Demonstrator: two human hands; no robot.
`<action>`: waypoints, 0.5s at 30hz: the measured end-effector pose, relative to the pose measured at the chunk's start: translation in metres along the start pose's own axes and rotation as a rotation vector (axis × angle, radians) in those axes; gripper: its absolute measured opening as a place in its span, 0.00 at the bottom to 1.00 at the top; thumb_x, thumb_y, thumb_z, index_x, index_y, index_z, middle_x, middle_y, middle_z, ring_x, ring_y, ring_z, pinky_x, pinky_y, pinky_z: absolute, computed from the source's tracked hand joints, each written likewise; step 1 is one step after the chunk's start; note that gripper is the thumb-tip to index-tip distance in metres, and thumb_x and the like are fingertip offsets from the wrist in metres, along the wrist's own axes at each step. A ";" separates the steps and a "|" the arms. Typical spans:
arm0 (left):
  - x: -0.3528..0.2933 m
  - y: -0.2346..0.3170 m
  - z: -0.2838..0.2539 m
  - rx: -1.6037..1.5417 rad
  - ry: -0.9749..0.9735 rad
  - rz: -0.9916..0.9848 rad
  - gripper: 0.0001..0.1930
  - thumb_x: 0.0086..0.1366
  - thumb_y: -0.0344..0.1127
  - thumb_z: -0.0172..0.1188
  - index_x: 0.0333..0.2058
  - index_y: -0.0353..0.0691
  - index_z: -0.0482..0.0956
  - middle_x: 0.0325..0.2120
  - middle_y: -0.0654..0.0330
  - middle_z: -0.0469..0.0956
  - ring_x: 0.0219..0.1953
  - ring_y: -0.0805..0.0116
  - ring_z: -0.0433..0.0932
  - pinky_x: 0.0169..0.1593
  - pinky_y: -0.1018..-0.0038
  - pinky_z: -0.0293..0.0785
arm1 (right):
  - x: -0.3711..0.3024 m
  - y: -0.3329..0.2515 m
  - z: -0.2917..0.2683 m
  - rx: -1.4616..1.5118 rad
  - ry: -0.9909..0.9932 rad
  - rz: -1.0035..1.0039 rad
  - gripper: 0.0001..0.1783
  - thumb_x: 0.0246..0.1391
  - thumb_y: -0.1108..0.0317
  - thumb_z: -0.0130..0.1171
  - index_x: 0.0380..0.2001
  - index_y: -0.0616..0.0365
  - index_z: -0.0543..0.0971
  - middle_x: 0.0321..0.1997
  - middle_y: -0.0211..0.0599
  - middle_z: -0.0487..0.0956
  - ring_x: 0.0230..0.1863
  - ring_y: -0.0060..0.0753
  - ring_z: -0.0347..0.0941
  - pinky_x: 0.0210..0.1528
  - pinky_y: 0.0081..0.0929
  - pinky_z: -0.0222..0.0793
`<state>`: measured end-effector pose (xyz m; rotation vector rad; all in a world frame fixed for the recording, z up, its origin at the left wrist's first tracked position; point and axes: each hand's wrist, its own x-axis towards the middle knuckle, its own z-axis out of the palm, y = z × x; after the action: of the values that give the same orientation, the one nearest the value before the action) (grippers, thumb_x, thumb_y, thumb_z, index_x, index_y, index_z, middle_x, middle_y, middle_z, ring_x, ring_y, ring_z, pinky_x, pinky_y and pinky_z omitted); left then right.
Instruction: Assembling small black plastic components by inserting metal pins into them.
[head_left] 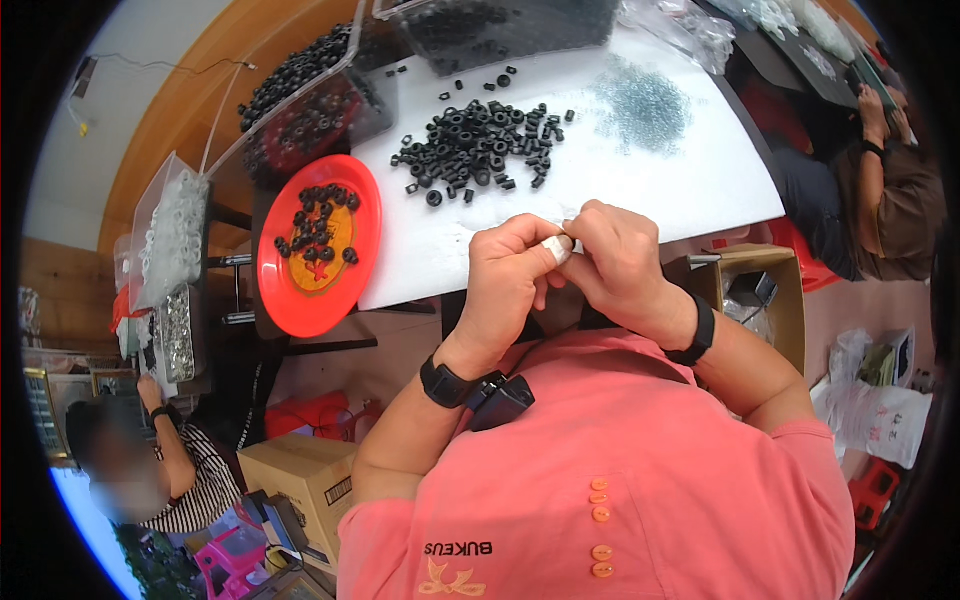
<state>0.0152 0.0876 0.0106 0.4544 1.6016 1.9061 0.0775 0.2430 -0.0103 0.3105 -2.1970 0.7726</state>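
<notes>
My left hand [505, 270] and my right hand [622, 262] meet at the near edge of the white tabletop [700, 190]. Their fingertips are pinched together around a small black piece [569, 243], mostly covered by the fingers. White tape wraps my left thumb. Beyond my hands lies a loose pile of small black plastic parts [480, 145], some ring-shaped and some like short barrels. To its right spreads a heap of tiny silvery springs [642, 105]. A red plate [273, 235] at the left carries several round black pieces.
Clear bins [385, 115] of black parts line the far left and back. Plastic bags [685, 30] lie at the far right corner. Trays of pale parts [170, 240] stand left. One person [185, 470] sits at left, another [890, 200] at right. Cardboard boxes [300, 485] flank me.
</notes>
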 end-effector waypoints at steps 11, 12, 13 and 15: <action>-0.037 0.070 -0.137 0.625 0.748 0.384 0.07 0.63 0.26 0.64 0.40 0.33 0.84 0.30 0.62 0.80 0.29 0.77 0.75 0.33 0.79 0.72 | 0.003 0.029 -0.056 0.163 0.042 0.365 0.08 0.53 0.76 0.68 0.36 0.62 0.81 0.20 0.33 0.71 0.21 0.21 0.67 0.25 0.22 0.62; -0.032 0.074 -0.143 0.756 0.754 0.383 0.09 0.62 0.25 0.65 0.42 0.33 0.84 0.34 0.61 0.81 0.34 0.73 0.77 0.38 0.76 0.75 | 0.003 0.034 -0.057 0.158 0.051 0.370 0.08 0.53 0.76 0.68 0.36 0.62 0.81 0.20 0.33 0.71 0.21 0.21 0.67 0.25 0.22 0.62; -0.030 0.071 -0.142 0.758 0.741 0.386 0.09 0.62 0.25 0.65 0.42 0.33 0.84 0.34 0.61 0.81 0.34 0.73 0.77 0.38 0.76 0.75 | 0.002 0.039 -0.059 0.159 0.103 0.364 0.07 0.54 0.76 0.68 0.36 0.62 0.81 0.20 0.33 0.72 0.22 0.21 0.67 0.26 0.22 0.62; -0.024 0.058 -0.124 1.282 0.714 0.521 0.15 0.57 0.22 0.66 0.45 0.35 0.83 0.42 0.59 0.80 0.48 0.64 0.75 0.52 0.68 0.73 | 0.001 0.044 -0.061 0.108 0.175 0.357 0.06 0.55 0.77 0.66 0.37 0.62 0.81 0.24 0.35 0.76 0.25 0.25 0.70 0.29 0.23 0.65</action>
<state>-0.0552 -0.0276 0.0431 0.7752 3.3904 1.0844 0.0931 0.3154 0.0032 -0.0990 -2.0727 1.0724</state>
